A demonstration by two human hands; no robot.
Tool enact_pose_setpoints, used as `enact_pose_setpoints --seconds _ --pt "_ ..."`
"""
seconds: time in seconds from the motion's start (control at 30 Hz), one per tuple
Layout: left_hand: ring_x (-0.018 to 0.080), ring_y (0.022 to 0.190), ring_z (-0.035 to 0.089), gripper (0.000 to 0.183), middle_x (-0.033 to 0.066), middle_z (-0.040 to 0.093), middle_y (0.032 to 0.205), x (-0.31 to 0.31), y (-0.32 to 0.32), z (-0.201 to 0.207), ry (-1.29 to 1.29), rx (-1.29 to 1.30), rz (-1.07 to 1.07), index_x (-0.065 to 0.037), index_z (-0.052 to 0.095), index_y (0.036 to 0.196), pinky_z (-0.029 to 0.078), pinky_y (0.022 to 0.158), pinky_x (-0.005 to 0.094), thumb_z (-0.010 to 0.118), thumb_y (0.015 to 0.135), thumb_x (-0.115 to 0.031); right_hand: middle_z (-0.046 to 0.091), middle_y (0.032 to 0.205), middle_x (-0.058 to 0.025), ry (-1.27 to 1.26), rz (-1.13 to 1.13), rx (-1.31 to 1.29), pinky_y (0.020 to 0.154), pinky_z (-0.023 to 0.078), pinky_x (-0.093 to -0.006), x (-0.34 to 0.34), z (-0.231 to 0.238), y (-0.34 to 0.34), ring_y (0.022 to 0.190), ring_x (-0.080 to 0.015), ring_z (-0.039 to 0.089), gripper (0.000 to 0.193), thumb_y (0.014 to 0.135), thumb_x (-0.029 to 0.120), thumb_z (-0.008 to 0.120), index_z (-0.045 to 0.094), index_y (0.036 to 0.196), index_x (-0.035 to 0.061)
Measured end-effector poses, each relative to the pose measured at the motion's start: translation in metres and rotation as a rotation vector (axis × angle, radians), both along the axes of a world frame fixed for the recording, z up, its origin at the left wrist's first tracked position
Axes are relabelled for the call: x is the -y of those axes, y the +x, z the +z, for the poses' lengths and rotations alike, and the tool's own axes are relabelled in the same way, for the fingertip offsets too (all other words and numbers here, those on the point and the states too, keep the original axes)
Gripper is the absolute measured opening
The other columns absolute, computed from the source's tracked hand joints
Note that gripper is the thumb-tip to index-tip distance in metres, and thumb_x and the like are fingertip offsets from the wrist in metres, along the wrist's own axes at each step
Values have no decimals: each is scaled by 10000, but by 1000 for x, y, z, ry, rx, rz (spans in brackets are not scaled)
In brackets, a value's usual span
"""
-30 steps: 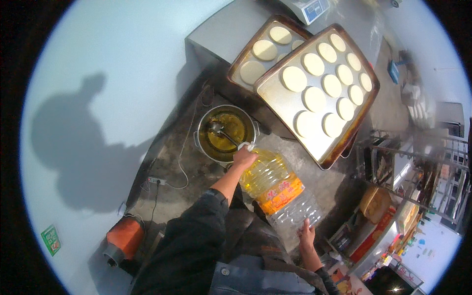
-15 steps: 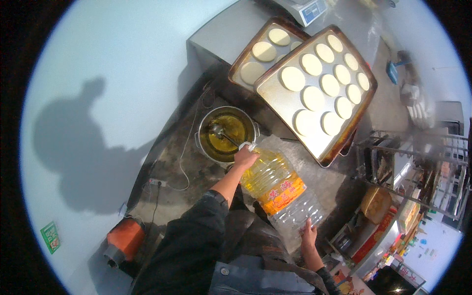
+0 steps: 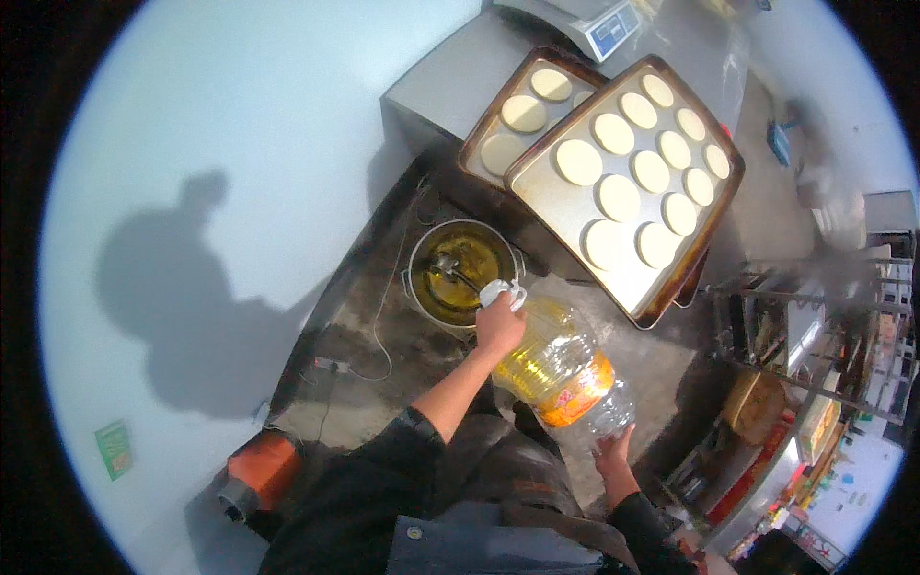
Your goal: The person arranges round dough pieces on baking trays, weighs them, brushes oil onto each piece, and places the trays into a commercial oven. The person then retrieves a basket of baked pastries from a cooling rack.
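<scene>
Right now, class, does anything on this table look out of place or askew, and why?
The front baking tray looks askew: it overlaps the rear tray at an angle, and its near corner seems to jut past the table's edge.

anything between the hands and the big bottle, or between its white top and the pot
Nothing visible separates the left hand or right hand from the bottle; they touch its top and base ends. In the pot, a ladle lies with its dark handle slanting toward the white top; whether they touch is unclear.
</scene>
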State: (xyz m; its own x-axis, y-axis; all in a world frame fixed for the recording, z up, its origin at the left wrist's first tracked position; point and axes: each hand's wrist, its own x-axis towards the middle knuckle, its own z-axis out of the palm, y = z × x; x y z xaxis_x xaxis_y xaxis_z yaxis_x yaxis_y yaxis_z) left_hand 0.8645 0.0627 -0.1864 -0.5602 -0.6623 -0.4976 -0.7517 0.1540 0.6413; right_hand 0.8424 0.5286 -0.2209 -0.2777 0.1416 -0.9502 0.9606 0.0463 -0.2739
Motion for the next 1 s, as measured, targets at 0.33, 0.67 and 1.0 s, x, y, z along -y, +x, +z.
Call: enact_pose_setpoints --seconds 0.33,0.67,1.0 --pt "475 899 665 283 250 705 930 -12 32 159 -17 -188 -124 -17 607 1074 532 744 528 706 917 -230 189 1707 -142 -180 -137 85 1240 108 -549 16 -71 -12 1542 -361 227 1210 833 952 271 120 1651 74" --pt "402 945 707 319 253 694 966 -94 74 265 610 -348 -392 4 605 1174 526 798 446 623 989 -256 392 1612 -127 -386 -199 115 1167 326 -540 -37 -129 -13 1479 -339 356 1089 875 901 341 305 1617 106" --pt "339 1019 670 482 211 673 1095 -230 24 180 671 -228 -593 24 490 1226 506 911 434 694 946 -311 597 1374 -106 130 324 -195 864 507 -461 -69 -16 -292 1114 -339 603 646 1092 544 392 397 1562 101"
